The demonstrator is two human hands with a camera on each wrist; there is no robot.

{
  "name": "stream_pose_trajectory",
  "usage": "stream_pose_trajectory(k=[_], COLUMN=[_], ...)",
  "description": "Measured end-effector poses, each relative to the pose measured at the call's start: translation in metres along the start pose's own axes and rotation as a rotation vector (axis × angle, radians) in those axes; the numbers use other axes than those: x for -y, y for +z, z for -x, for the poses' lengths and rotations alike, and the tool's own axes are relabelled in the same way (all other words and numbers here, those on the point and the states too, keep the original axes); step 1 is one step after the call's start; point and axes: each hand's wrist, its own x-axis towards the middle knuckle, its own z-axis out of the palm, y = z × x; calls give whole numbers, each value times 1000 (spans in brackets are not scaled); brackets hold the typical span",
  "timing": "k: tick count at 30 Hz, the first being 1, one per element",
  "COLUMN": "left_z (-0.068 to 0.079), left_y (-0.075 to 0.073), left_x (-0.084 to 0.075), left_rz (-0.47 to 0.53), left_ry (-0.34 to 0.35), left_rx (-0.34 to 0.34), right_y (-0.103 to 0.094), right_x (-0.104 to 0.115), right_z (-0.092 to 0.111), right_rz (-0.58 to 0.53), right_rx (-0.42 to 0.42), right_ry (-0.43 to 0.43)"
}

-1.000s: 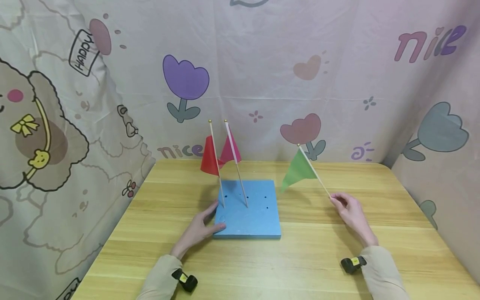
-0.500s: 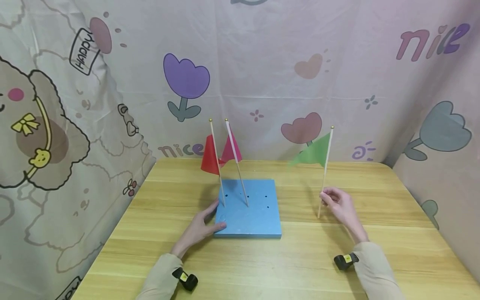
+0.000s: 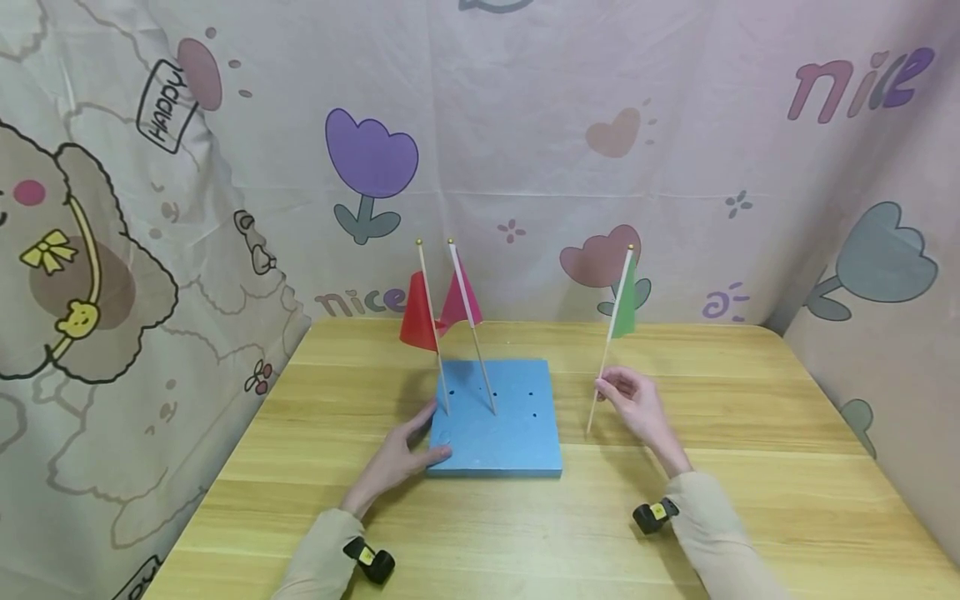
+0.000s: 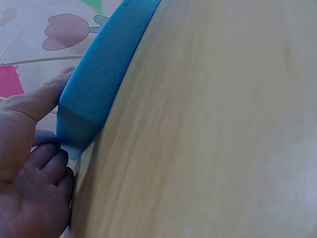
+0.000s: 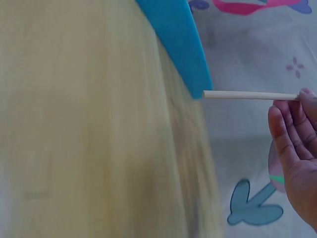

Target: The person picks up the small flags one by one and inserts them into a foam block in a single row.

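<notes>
My right hand (image 3: 632, 402) pinches the stick of a small green pennant flag (image 3: 623, 310). The flag stands nearly upright, leaning right at its top, and its lower end hangs right of a blue foam board (image 3: 498, 446). In the right wrist view the bare stick (image 5: 250, 94) juts from the fingertips and overlaps the board's corner. My left hand (image 3: 396, 461) holds the board's left edge, thumb on top and fingers at the side; the left wrist view shows those fingers (image 4: 52, 166) curled by the corner. A red flag (image 3: 420, 312) and a magenta flag (image 3: 461, 298) stand in the board.
Several small dark holes, one of them a hole (image 3: 534, 415) at the right, dot the board's top. The board lies on a wooden table (image 3: 480, 542). A printed cloth (image 3: 510, 150) hangs behind and at both sides.
My right hand has moved left toward the board with the green flag. The flag has swung from slanted to nearly upright, and its cloth now points right. My left hand stays at the board.
</notes>
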Motion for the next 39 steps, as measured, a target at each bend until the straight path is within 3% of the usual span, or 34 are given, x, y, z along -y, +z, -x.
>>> stream_pose_trajectory(k=[11, 25, 32, 39], left_z=[2, 2, 1, 0], left_y=[0, 0, 0, 0], left_x=[3, 3, 2, 2], left_rz=[-4, -7, -6, 0], left_ry=[-4, 6, -3, -7], left_rx=[-5, -7, 0, 0], right_y=[30, 60, 69, 68], right_x=[18, 25, 28, 51], right_z=[-12, -15, -13, -6], right_rz=[-28, -25, 7, 56], right_rx=[9, 28, 29, 46], right_ry=[-17, -71, -105, -163])
